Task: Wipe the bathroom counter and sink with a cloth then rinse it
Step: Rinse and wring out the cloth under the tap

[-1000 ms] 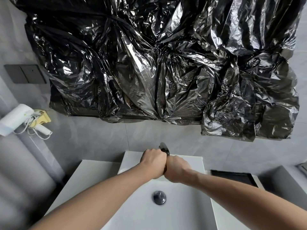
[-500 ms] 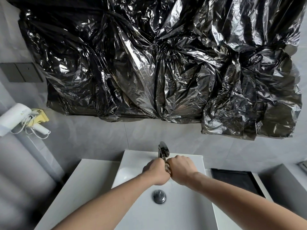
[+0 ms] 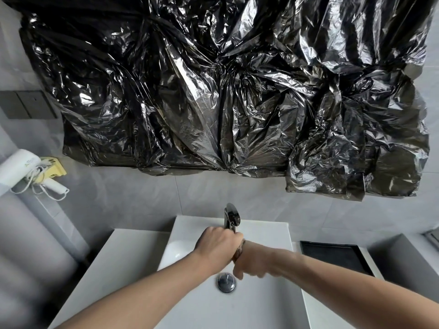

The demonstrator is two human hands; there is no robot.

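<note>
Grey-tiled bathroom wall, black plastic sheeting (image 3: pixel 225 91), white sink (image 3: pixel 266 236), chrome faucet (image 3: pixel 231 216), left hand (image 3: pixel 217 248) and right hand (image 3: pixel 253 262) both fisted around brown cloth (image 3: pixel 238 251) above drain (image 3: pixel 226 280), black tray (image 3: pixel 337 257) right.

Far ahead we see crinkled black plastic sheeting (image 3: pixel 225 91) covering the wall. At far left hang a white hair dryer (image 3: pixel 20 167), a yellow holder (image 3: pixel 55 168) and a dark switch plate (image 3: pixel 26 104). A black tray (image 3: pixel 337 256) lies right.
</note>
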